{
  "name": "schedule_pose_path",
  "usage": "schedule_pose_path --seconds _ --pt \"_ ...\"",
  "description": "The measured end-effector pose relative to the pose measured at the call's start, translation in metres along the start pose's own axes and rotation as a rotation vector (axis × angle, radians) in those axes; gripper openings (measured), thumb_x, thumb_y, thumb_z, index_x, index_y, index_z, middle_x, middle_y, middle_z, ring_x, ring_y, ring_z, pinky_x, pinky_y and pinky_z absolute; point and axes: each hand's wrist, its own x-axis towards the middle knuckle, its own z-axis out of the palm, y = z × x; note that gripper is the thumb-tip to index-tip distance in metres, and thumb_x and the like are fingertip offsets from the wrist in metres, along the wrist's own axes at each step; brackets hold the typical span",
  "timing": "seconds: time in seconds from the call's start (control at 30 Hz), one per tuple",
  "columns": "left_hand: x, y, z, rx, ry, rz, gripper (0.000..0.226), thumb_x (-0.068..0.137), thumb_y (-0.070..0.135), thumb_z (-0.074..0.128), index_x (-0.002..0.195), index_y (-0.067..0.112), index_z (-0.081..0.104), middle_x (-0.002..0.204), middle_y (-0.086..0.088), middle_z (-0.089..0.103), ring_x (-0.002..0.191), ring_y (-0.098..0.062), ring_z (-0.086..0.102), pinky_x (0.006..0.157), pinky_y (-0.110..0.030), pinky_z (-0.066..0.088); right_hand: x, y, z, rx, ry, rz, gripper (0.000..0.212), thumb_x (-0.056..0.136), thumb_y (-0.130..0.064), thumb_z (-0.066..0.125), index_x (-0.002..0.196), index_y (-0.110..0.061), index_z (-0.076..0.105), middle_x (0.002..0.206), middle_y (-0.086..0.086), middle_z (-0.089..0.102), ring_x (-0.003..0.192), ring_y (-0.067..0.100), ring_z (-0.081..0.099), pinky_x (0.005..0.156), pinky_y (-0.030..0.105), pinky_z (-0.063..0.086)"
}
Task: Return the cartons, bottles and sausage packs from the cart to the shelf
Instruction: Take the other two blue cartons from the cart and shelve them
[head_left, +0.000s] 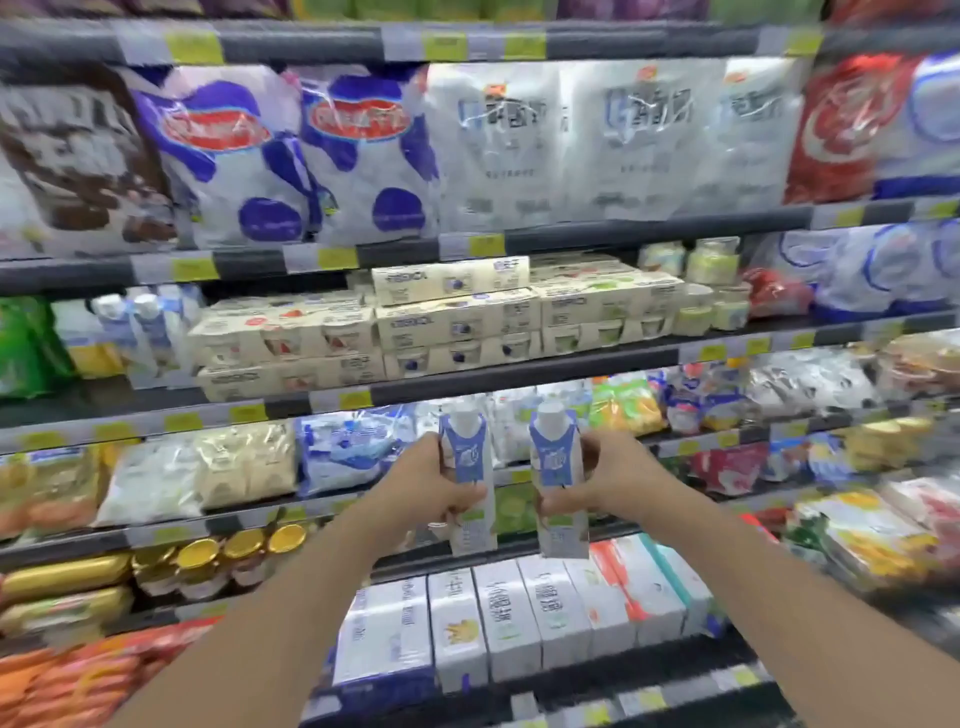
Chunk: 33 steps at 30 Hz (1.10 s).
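Left hand (434, 488) closed round one carton (467, 483); right hand (605, 486) round another (558, 483) — both upright before the shelf (519, 371), unplaced. Matching cartons (132, 327) sit upper left. Cart unseen — remainder unknown.

Motion blur throughout, no print legible — packs, held cartons (467, 467), yellow shelf tags (337, 258) all unreadable

Two bare forearms reach into frame from below, no sleeves, watch or jewellery visible; the left hand (436, 488) and right hand (602, 480) are ungloved, fingers curled, thumbs forward.
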Motion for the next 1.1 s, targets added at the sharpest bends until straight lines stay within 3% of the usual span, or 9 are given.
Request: schedule_pose_path --seconds 0.3,0.43,0.5,0.6,0.7,0.8,0.9,1.03,1.1 --pt "-0.072 -0.105 -0.234 0.030 0.281 -0.049 0.039 0.082 0.010 0.078 0.110 0.019 0.053 0.100 -0.001 0.066 0.079 -0.012 0.065 0.066 -0.027 0.059 0.045 -0.169 0.215 -0.029 -0.201 -0.201 0.040 0.056 -0.020 0.097 0.088 -0.022 0.074 0.079 -0.010 0.076 0.073 0.005 0.070 0.056 0.018 0.049" --pt "-0.099 -0.135 -0.300 0.058 0.381 -0.101 0.049 0.083 0.016 0.079 0.123 0.018 0.051 0.108 0.002 0.065 0.090 -0.012 0.065 0.069 -0.024 0.057 0.056 -0.217 0.281 0.011 -0.256 -0.258 0.039 0.059 -0.016 0.095 0.091 -0.021 0.075 0.083 -0.010 0.077 0.076 0.006 0.069 0.057 0.016 0.050" --pt "-0.107 -0.145 -0.321 0.061 0.413 -0.108 0.048 0.084 0.016 0.078 0.123 0.019 0.052 0.109 0.000 0.067 0.094 -0.017 0.067 0.075 -0.032 0.059 0.065 -0.236 0.305 0.006 -0.282 -0.275 0.041 0.060 -0.018 0.095 0.095 -0.021 0.073 0.089 -0.008 0.076 0.081 0.007 0.068 0.058 0.018 0.050" --pt "-0.108 -0.159 -0.342 0.043 0.465 -0.118 0.041 0.084 0.012 0.076 0.118 0.015 0.054 0.106 -0.007 0.069 0.094 -0.025 0.070 0.074 -0.036 0.060 0.084 -0.256 0.332 -0.016 -0.305 -0.305 0.040 0.059 -0.023 0.096 0.093 -0.023 0.074 0.089 -0.009 0.076 0.083 0.009 0.069 0.062 0.025 0.050" --pt "-0.095 -0.170 -0.362 0.022 0.497 -0.127 0.040 0.084 0.012 0.077 0.116 0.014 0.054 0.101 -0.005 0.069 0.081 -0.016 0.068 0.059 -0.023 0.057 0.102 -0.270 0.351 -0.017 -0.306 -0.308 0.043 0.056 -0.022 0.097 0.093 -0.019 0.076 0.089 -0.007 0.077 0.081 0.007 0.068 0.063 0.025 0.049" --pt "-0.073 -0.172 -0.381 0.022 0.549 -0.128 0.037 0.081 0.012 0.079 0.109 0.011 0.055 0.096 -0.007 0.069 0.076 -0.016 0.067 0.060 -0.028 0.056 0.126 -0.286 0.359 -0.011 -0.299 -0.316 0.041 0.056 -0.020 0.097 0.090 -0.017 0.075 0.086 -0.005 0.077 0.083 0.011 0.071 0.073 0.030 0.056" --pt "-0.051 -0.160 -0.397 0.028 0.591 -0.117 0.039 0.081 0.010 0.078 0.111 0.007 0.053 0.093 -0.006 0.066 0.070 -0.012 0.062 0.053 -0.021 0.049 0.151 -0.304 0.356 -0.006 -0.286 -0.330 0.041 0.056 -0.022 0.097 0.091 -0.017 0.075 0.087 -0.004 0.077 0.085 0.016 0.072 0.081 0.038 0.058" --pt "-0.018 -0.149 -0.417 0.047 0.657 -0.106 0.048 0.075 0.013 0.083 0.112 0.014 0.053 0.104 0.000 0.066 0.089 -0.014 0.066 0.077 -0.034 0.057 0.182 -0.325 0.351 -0.008 -0.247 -0.347 0.035 0.062 -0.018 0.094 0.085 -0.021 0.068 0.086 -0.005 0.074 0.080 0.009 0.068 0.070 0.028 0.055" --pt "-0.005 -0.147 -0.423 0.042 0.671 -0.107 0.048 0.074 0.013 0.084 0.111 0.017 0.054 0.106 0.000 0.068 0.095 -0.016 0.067 0.087 -0.041 0.057 0.196 -0.331 0.352 0.005 -0.227 -0.347 0.038 0.063 -0.015 0.093 0.089 -0.020 0.065 0.089 -0.003 0.073 0.082 0.012 0.068 0.077 0.033 0.057"
